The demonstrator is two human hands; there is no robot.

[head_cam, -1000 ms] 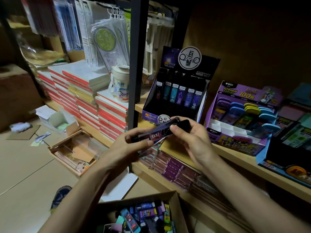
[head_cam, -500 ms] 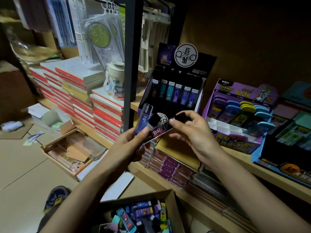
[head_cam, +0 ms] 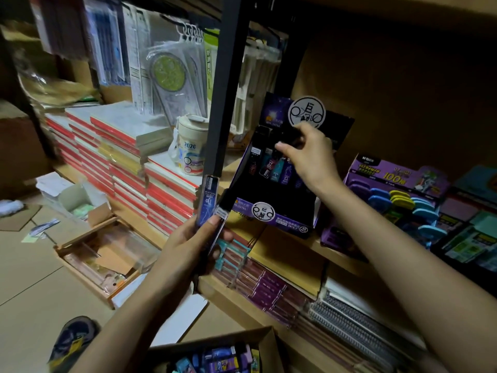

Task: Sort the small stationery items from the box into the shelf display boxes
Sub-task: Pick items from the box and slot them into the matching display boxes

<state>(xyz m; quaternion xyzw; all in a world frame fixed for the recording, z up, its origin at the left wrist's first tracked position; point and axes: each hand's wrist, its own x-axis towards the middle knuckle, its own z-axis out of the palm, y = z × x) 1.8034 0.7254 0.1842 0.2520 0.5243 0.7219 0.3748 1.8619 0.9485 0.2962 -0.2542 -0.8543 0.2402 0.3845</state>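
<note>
**Slim cases, in hand.** The left hand [head_cam: 188, 246] is held low before the shelf edge [head_cam: 336, 255]. Its fingers and thumb are curled round two upright cases: a blue case [head_cam: 208, 201] and a black case [head_cam: 223, 208] touching it on the right. Their tops reach the foot of the black post [head_cam: 228, 90]. The right hand [head_cam: 309, 154] is raised over the black display box [head_cam: 269, 211], with thumb and fingertips clamped on a dark case [head_cam: 291, 136]. That case is blurred and sits just below the round logo card [head_cam: 306, 114].

**Black display box.** It stands on the shelf just right of the post. A row of upright cases [head_cam: 269, 164] stands along its back, directly under the right hand. The lower front interior is dark and its contents cannot be told.

**Purple display box [head_cam: 390, 170].** It stands just beside the black one on the right and holds oval pieces [head_cam: 398, 201] in blue, yellow and purple.

**Cardboard box [head_cam: 215, 343].** It sits at the bottom edge, below both forearms, and holds loose mixed cases [head_cam: 215, 359].

**Surroundings.**
- Left of the post are stacked red-edged notebooks [head_cam: 121, 162] and a white cup [head_cam: 191, 149].
- On the floor are an open flat carton [head_cam: 102, 259] and a shoe [head_cam: 75, 340].
- Bare floor lies to the left of the forearms.
</note>
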